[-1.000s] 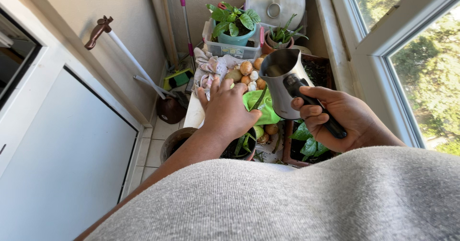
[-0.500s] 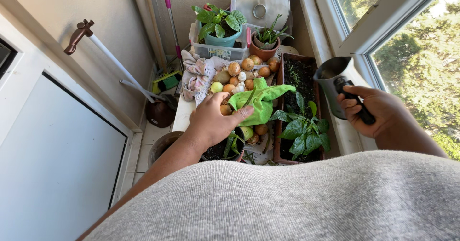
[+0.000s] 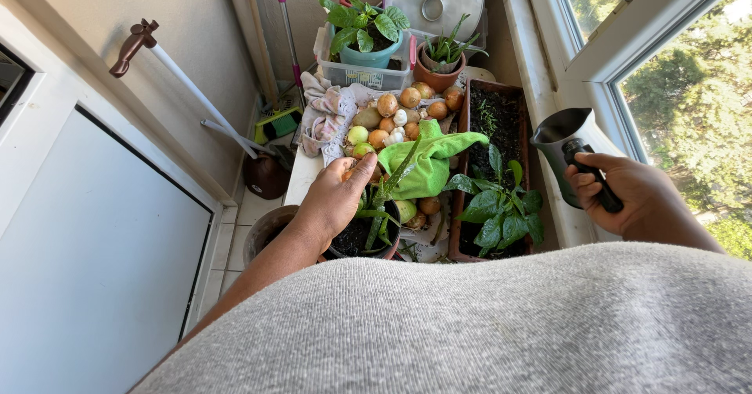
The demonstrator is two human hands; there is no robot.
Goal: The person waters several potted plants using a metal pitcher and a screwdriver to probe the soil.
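Your left hand point(image 3: 333, 202) rested spread on the small plant pot point(image 3: 364, 237); your right hand point(image 3: 627, 194) gripped the metal jug point(image 3: 560, 147) upright, pouring not begun.

No packages, labels, signs, screens visible.

Left hand point(image 3: 333, 202) reaches forward, curled; right hand point(image 3: 627, 194) clenched.
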